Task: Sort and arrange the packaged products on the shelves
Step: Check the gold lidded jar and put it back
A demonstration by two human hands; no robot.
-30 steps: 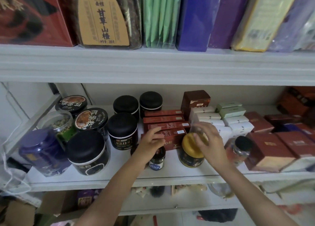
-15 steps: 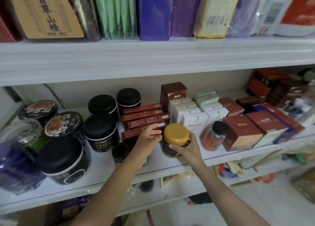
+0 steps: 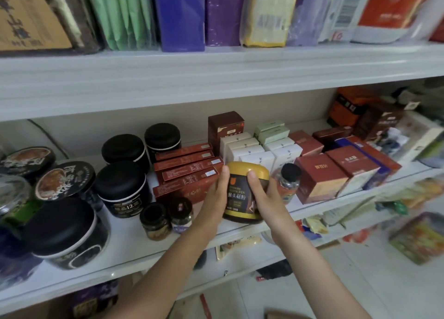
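On the middle shelf [image 3: 125,244], near its front edge, the gold-lidded jar [image 3: 242,198] was held between both hands. The left hand [image 3: 213,198] cupped its left side, thumb up by the lid's rim. The right hand [image 3: 266,198] clasped its right side, thumb across the dark label. Flat red boxes [image 3: 189,174] lay stacked just behind the left hand. A black-capped bottle [image 3: 288,181] stood just beside the right hand, and two small dark jars [image 3: 156,222] sat left of the left wrist.

Left hand [image 3: 213,198] grips gold-lidded jar [image 3: 240,198]; right hand [image 3: 266,198] likewise.
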